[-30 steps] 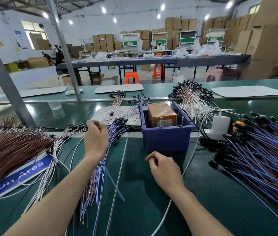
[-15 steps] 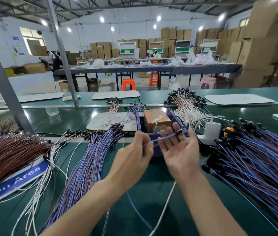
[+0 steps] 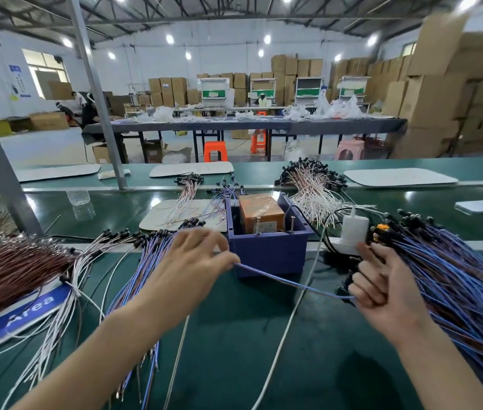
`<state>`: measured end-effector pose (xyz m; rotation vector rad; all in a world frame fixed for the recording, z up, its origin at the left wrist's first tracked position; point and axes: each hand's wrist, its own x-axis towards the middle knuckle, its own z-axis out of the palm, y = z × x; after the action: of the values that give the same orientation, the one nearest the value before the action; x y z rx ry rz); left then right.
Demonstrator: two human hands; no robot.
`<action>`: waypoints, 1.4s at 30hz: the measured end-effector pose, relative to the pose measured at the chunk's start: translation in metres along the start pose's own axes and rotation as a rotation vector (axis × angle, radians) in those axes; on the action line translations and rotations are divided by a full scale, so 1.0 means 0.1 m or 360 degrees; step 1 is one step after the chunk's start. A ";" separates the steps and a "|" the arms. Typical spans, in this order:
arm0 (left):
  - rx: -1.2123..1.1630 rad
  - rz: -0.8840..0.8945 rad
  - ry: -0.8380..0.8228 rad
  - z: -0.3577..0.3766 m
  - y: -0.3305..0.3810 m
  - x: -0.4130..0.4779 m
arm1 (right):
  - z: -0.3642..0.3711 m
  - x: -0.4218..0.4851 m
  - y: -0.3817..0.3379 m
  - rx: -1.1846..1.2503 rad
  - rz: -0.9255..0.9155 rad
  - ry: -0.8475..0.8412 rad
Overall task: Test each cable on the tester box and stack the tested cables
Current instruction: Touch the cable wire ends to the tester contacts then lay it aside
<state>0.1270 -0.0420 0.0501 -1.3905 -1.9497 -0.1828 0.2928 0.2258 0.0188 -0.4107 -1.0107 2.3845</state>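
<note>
One thin blue cable [image 3: 293,282] ran between both hands, hanging in the air just in front of the blue tester box [image 3: 266,255]. The left hand [image 3: 193,261] pinched one end between thumb and fingertips. The right hand [image 3: 382,287] had its lower fingers curled round the other end, with the index finger raised clear.

The cable sagged only slightly along its span. It looked very light and limp, with smooth insulation likely to slip through a loose pinch. It seemed best held close to each end, so that the tips could be steered onto the two upright metal pins [image 3: 292,224] at the box's near rim. A hold in the middle would probably let both ends droop.

Both cable ends were buried in the fingers, so their plugs or bare tips could not be seen. The left hand was blurred, and its exact finger placement was hard to read. Something dark lay behind the right hand's knuckles, but what it was could not be told. An orange block [image 3: 261,213] filled much of the box, hiding whatever lay under it.

A heap of blue cables [image 3: 456,279] lay beside the right hand, cut off by the picture edge. Another bundle [image 3: 145,261] lay near the left hand. Which of them held the tested cables could not be told.
</note>
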 end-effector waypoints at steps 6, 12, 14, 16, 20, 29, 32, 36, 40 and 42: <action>-0.0219 0.0044 0.0588 0.03 0.50 0.09 | 0.41 -0.07 0.48 -0.0574 0.0084 -0.0256; -0.0252 0.0315 0.0398 0.29 0.82 -0.01 | 0.55 -0.08 0.64 -0.0705 -0.0021 -0.0416; -0.0289 0.0306 0.0303 0.38 0.79 -0.06 | 0.51 -0.08 0.66 -0.0701 -0.0075 -0.0393; -0.0370 0.0223 0.0155 0.44 0.77 -0.09 | 0.47 -0.07 0.69 -0.0784 -0.0185 -0.0281; -0.1192 -0.0583 -0.0062 0.58 0.81 -0.12 | 0.42 -0.01 0.74 -0.0940 -0.0451 -0.0125; -0.1575 -0.1250 0.0125 0.97 1.01 0.09 | 0.38 0.19 1.05 -0.1177 -0.0622 -0.0104; -0.1532 -0.1393 0.0355 1.03 1.00 0.08 | 0.30 0.26 1.07 -0.1138 -0.0683 0.0087; -0.1548 -0.1610 0.0635 1.06 0.89 0.04 | 0.17 0.33 0.99 -0.1082 -0.0726 0.0270; -0.1474 -0.1677 0.0678 1.08 0.86 0.03 | 0.18 0.34 1.00 -0.1155 -0.0811 0.0291; -0.1458 -0.1660 0.0670 1.09 0.86 0.03 | 0.18 0.34 1.02 -0.1194 -0.0869 0.0280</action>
<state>0.1499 0.0495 -0.0520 -0.5176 -2.0742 -1.8513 0.2217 0.1746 -0.0461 -0.5073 -1.6602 1.4121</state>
